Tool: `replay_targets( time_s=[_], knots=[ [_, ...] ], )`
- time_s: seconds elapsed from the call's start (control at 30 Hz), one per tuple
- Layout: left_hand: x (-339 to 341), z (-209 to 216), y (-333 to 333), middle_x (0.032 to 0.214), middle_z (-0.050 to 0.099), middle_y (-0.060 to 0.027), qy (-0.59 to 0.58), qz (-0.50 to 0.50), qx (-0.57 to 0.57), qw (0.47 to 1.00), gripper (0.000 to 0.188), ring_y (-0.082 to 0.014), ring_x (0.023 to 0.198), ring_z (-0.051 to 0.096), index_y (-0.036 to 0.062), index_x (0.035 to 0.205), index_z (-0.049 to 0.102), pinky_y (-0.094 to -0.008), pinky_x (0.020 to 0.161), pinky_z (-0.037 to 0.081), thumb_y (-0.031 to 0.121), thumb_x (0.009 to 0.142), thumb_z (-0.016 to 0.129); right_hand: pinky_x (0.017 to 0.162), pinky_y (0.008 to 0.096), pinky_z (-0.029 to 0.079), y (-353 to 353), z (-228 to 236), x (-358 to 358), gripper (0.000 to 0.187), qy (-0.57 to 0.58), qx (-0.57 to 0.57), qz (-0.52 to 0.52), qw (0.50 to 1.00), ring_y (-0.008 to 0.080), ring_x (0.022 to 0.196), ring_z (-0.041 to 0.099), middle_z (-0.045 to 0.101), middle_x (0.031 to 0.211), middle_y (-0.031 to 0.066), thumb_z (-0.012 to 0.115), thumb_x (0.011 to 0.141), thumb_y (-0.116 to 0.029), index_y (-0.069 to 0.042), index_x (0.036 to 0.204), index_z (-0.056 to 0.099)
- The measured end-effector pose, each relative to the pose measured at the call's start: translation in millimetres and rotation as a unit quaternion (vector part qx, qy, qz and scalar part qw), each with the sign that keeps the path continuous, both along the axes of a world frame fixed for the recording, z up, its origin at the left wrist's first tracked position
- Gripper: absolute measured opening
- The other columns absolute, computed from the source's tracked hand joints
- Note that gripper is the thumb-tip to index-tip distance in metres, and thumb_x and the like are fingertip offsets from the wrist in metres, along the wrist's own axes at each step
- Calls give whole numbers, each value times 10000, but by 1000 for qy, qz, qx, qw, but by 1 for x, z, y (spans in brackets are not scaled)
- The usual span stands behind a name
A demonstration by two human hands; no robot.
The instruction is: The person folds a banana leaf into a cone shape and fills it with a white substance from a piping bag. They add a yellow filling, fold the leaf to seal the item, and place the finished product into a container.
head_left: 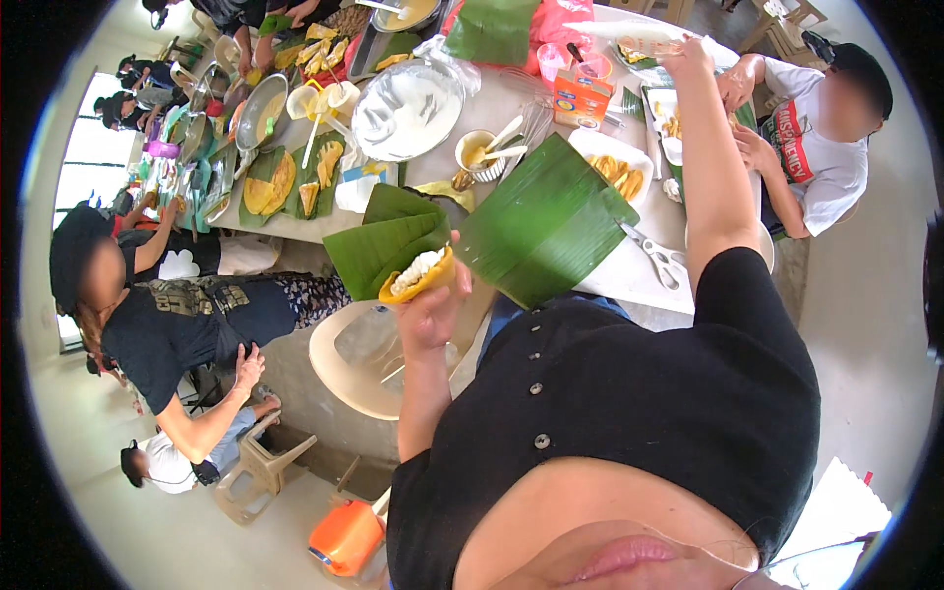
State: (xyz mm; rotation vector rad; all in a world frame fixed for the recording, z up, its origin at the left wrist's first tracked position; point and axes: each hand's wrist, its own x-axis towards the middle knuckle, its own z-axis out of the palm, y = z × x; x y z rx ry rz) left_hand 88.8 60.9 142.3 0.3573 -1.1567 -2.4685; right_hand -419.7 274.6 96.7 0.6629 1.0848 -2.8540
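My left hand (431, 317), raised before my chest, is closed around a folded yellow wrap (438, 280). White crumbly filling (417, 268) shows along its open side. A folded green banana leaf (383, 241) stands up behind the wrap, seemingly in the same grip. My right arm stretches across the table's right side. At its end, my right hand (688, 54) is small and its fingers are unclear; it is beside a leaf with food on it (634, 56). A large banana leaf piece (546, 221) lies on the table's near edge, with scissors (654, 251) to its right.
On the table stand a big bowl of white food (408, 108), a ribbed cup with spoons (482, 152), an orange box (580, 98) and a white tray of yellow pieces (619, 172). People sit at right and stand at left. A beige chair (339, 359) is close by my left.
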Motion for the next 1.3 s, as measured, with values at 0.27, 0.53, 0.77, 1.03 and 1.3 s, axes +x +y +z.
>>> replay_targets(
  time_s=[0.27, 0.53, 0.77, 1.03, 1.3],
  knots=[
    [-2, -19, -7, 1329, 479, -229, 11, -3, 47, 999, 677, -263, 788, 569, 32, 1345, 418, -305, 601, 479, -3, 691, 591, 948, 676, 355, -7, -15, -22, 412, -97, -85, -101, 986, 380, 1241, 455, 454, 1364, 181, 407, 929, -126, -55, 1334, 388],
    [-32, -14, -2, 1186, 549, -212, 8, -4, 52, 999, 661, -243, 768, 553, -37, 1330, 413, -277, 599, 461, 27, 700, 603, 988, 696, 303, 15, -64, -73, 407, -80, -148, -98, 981, 407, 1279, 408, 439, 1380, 174, 386, 954, -158, -62, 1349, 369],
    [-58, 2, 1, 832, 549, -130, -14, -30, 26, 999, 679, -192, 714, 499, -101, 1314, 402, -258, 614, 393, 97, 715, 652, 992, 707, 292, -24, -80, -81, 386, -77, -201, 11, 976, 413, 1279, 408, 446, 1370, 178, 373, 970, -166, -56, 1340, 377],
    [-55, -4, -3, 768, 531, -125, 7, 8, 3, 1000, 671, -181, 706, 494, -95, 1309, 406, -261, 628, 380, 110, 726, 668, 876, 600, 366, -80, -82, -92, 307, -65, -222, 80, 970, 345, 1102, 474, 501, 1198, 144, 401, 955, -162, -51, 1239, 441],
    [-44, -19, -15, 1133, 504, -204, 33, 8, 15, 999, 645, -219, 736, 546, -29, 1326, 416, -301, 632, 440, 65, 727, 634, 721, 454, 468, -68, -94, -110, 223, -15, -237, 147, 960, 251, 866, 563, 572, 973, 96, 443, 929, -153, -46, 1107, 525]
  ],
)
